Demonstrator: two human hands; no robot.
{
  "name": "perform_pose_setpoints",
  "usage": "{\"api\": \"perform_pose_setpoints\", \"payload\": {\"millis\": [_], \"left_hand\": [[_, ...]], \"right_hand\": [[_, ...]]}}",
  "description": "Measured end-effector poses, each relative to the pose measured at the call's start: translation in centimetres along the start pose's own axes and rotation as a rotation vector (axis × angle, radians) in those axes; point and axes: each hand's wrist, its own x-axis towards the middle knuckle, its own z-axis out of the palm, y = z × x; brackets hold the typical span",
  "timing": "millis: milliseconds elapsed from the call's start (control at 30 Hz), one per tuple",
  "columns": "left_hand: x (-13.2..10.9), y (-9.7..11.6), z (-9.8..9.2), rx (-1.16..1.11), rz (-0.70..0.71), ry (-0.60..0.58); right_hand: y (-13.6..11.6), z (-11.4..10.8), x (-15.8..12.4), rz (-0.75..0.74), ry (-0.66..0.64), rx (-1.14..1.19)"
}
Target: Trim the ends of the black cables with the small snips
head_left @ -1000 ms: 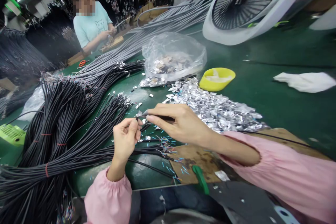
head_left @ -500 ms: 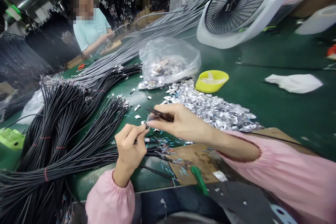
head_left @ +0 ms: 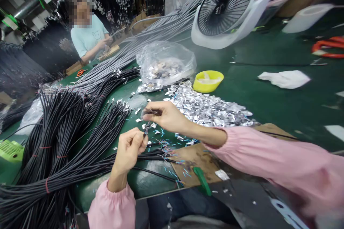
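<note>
My left hand (head_left: 129,149) is closed in a pinch on the stripped end of a black cable (head_left: 150,155), held up above the green table (head_left: 268,89). My right hand (head_left: 163,115) is closed on dark tweezers (head_left: 152,112), whose tips sit just above the cable end. Under both hands lie small foil scraps and snippets of coloured wire. A heap of silver foil pieces (head_left: 206,107) lies just right of my right hand. A big bundle of black cables (head_left: 61,139) fans out to the left.
A clear plastic bag of foil (head_left: 165,65), a yellow bowl (head_left: 208,80), a white fan (head_left: 228,10), a white cloth (head_left: 285,78) and red-handled scissors (head_left: 326,47) lie beyond. A brown board (head_left: 193,161) with a green tool (head_left: 202,181) is near me. A person in a light shirt (head_left: 88,39) works at far left.
My right hand with the tweezers drew back left and nearer to the cable end. My left hand kept its pinch. The view swung right, bringing the red scissors into sight.
</note>
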Motion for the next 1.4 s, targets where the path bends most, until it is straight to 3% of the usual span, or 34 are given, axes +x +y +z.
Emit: {"api": "perform_pose_setpoints", "payload": {"millis": [100,233,467,667,733,800,900,967,1067,1167,1267,1400], "left_hand": [[0.2,0.0,-0.2,-0.002,0.064,0.110],[0.5,-0.4,-0.4,-0.015,0.218,0.318],[0.4,-0.4,0.0,0.117,0.321,0.374],[0.0,-1.4,0.4,0.503,0.459,0.478],[-0.1,-1.5,0.6,0.528,0.438,0.474],[0.0,-1.3,0.8,0.423,0.330,0.435],[0.1,-0.6,0.7,0.183,0.110,0.302],[0.1,-0.3,0.4,0.079,0.089,0.223],[0.0,-0.3,0.0,0.119,0.319,0.244],[-0.2,-0.8,-0.2,0.373,0.583,0.326],[-0.4,-1.1,-0.3,0.592,0.739,0.381],[-0.5,-1.0,-0.3,0.765,0.842,0.440]], "right_hand": [[-0.3,-0.5,0.0,0.094,0.017,0.005],[-1.7,-1.1,-1.0,-0.053,0.000,-0.021],[-2.3,-1.1,-1.5,-0.150,-0.031,-0.043],[-2.0,-0.9,-2.1,-0.209,-0.036,-0.191],[-2.0,-0.8,-2.2,-0.193,-0.042,-0.256],[-2.2,-0.8,-2.1,-0.147,-0.045,-0.226],[-2.5,-1.0,-1.5,0.034,-0.109,0.033],[-2.5,-1.1,-1.1,0.227,-0.223,0.243],[-2.4,-1.1,-0.8,0.492,-0.386,0.498],[-2.3,-1.1,-0.8,0.579,-0.414,0.625],[-2.5,-1.1,-1.0,0.464,-0.371,0.568],[-3.2,-0.9,-1.5,0.242,-0.306,0.318]]}}
